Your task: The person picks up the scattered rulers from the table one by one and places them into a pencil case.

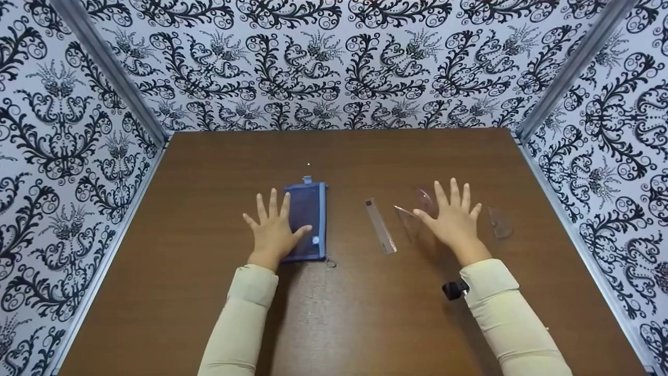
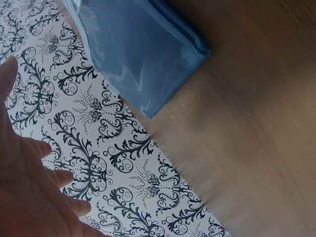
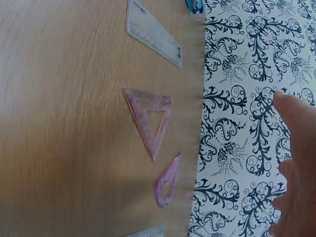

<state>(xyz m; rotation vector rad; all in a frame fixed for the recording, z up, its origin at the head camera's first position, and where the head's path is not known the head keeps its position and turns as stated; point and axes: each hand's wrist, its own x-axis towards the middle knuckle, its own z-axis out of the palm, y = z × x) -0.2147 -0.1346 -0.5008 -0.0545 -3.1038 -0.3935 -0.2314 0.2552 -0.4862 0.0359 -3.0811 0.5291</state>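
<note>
In the head view my left hand, fingers spread straight, is over the left side of a blue zip pouch. The left wrist view shows the pouch apart from the palm, its see-through side facing up. My right hand also has its fingers spread and holds nothing. Below it lie a pink triangular set square and a pink protractor, both partly hidden by the hand in the head view. Between the hands lies a clear ruler. Another clear drawing piece rests right of the right hand.
Everything lies on a brown wooden table. Patterned black-and-white walls stand along its back and both sides, with metal posts at the corners. A small black device sits at my right wrist.
</note>
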